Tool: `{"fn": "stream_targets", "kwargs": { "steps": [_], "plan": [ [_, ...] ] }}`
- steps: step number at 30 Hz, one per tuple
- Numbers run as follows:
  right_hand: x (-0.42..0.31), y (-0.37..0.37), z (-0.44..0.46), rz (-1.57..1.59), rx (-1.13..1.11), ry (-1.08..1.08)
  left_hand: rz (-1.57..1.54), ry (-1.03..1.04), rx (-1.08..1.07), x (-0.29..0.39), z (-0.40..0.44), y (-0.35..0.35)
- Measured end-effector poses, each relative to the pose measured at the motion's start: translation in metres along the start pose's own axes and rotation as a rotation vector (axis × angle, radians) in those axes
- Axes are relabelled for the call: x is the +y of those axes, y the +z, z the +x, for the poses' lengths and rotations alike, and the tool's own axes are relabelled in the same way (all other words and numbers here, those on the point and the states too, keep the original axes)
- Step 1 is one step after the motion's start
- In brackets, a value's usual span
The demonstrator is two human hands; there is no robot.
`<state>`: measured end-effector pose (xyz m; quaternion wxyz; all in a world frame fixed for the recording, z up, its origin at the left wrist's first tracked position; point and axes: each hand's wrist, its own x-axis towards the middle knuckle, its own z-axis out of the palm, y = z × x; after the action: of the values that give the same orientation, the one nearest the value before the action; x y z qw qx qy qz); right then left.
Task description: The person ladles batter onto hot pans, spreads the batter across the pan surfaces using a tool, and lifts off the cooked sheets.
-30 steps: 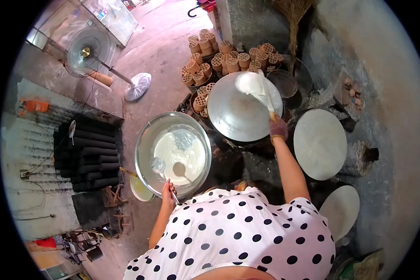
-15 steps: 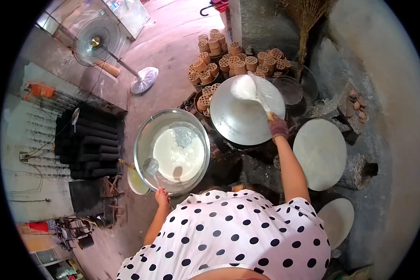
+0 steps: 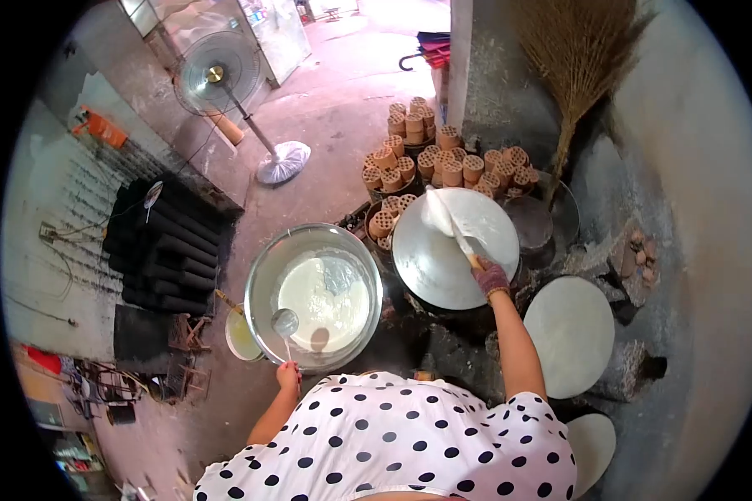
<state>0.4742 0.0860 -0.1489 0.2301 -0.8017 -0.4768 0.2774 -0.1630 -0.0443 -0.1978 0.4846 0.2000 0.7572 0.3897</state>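
My left hand (image 3: pixel 288 376) is closed round the thin handle of a metal ladle (image 3: pixel 285 321), whose bowl sits over the near-left part of a large metal basin (image 3: pixel 261 271). White batter (image 3: pixel 305 305) covers much of the basin's bottom. My right hand (image 3: pixel 490 277), in a dark purplish glove, grips the wooden handle of a flat paddle (image 3: pixel 437 213). The paddle's white-coated blade is over the far-left part of a round, shiny griddle (image 3: pixel 426 275). Whether the blade touches the surface I cannot tell.
Perforated clay-coloured briquettes (image 3: pixel 451 171) are piled behind the griddle. Pale round discs (image 3: pixel 570 338) stand at right. A straw broom (image 3: pixel 572 75) leans at the back. Black briquettes (image 3: pixel 171 250) are stacked at left, near a standing fan (image 3: pixel 217 73). A bowl of yellowish liquid (image 3: pixel 241 338) is beside the basin.
The camera view has shifted, so the scene sits lower. My right hand has moved slightly left over the griddle, and the paddle blade looks narrower, turned. My left hand stays at the basin with the ladle.
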Motion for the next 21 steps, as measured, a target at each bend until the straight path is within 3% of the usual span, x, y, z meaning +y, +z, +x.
{"fn": "stream_targets", "kwargs": {
  "steps": [3,4,6,8,10,11,13,16,19,21],
  "plan": [
    [0.008,-0.025,0.001,-0.032,-0.049,-0.062,0.061,-0.011,-0.004,-0.002,-0.003,-0.003],
    [0.007,-0.038,0.0,-0.12,-0.042,-0.042,0.048,0.002,-0.006,-0.001,-0.005,-0.002],
    [0.006,-0.039,0.0,-0.002,-0.049,0.117,0.061,-0.001,-0.007,-0.003,-0.007,-0.005],
    [-0.012,-0.036,-0.012,0.042,0.126,0.182,0.0,0.02,-0.021,-0.01,-0.005,-0.009],
    [-0.049,-0.044,-0.025,-0.081,-0.053,0.171,0.0,0.023,-0.048,-0.011,-0.007,-0.013],
    [-0.033,-0.035,-0.017,-0.075,-0.066,0.194,-0.009,-0.001,-0.042,-0.009,-0.008,-0.011],
    [0.009,-0.017,-0.002,0.094,-0.125,-0.144,0.001,-0.02,-0.031,-0.005,-0.013,-0.014],
    [0.001,-0.056,-0.005,0.066,-0.077,0.015,0.008,-0.052,0.005,-0.005,-0.014,-0.009],
    [0.022,-0.027,0.016,0.022,0.056,0.011,0.03,-0.043,-0.027,-0.008,-0.015,-0.016],
    [-0.004,-0.035,0.003,0.008,-0.073,0.047,0.019,-0.047,-0.034,-0.005,-0.019,-0.016]
  ]
}}
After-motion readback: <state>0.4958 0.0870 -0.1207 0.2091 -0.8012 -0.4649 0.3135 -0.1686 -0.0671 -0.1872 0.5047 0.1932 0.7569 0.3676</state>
